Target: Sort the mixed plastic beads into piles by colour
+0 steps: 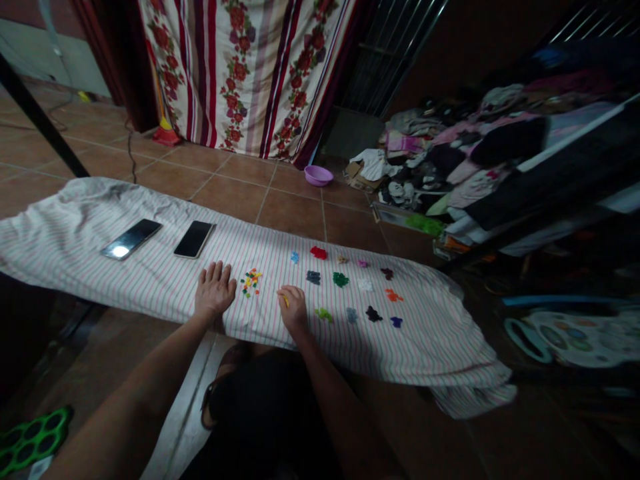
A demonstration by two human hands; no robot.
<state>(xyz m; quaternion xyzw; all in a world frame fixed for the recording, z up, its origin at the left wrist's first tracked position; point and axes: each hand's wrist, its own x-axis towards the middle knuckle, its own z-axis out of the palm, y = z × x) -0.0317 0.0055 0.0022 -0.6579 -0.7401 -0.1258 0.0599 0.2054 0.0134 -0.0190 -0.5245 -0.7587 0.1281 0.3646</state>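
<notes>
Sorting of small pieces by colour appears to be the step in hand. Mixed pile point(251, 283), containing yellow, green, orange and red pieces, lies on the striped cloth point(165, 293) between the two hands. Left hand point(214, 290) rests palm down just beside this pile, fingers extended, grasping nothing visible. Right hand point(293, 308) is curled in a pinch, with a yellow piece point(285, 300) showing at the thumb side; whether further pieces lie beneath the hand cannot be told. Single-colour groups stand to the right, including the red group point(319, 253), dark green group point(341, 279), lime group point(324, 315) and orange group point(393, 295). No separate yellow group is visible. The next move probably calls for releasing the yellow piece clear of the lime group, the nearest to the right hand, to prevent mixing.
</notes>
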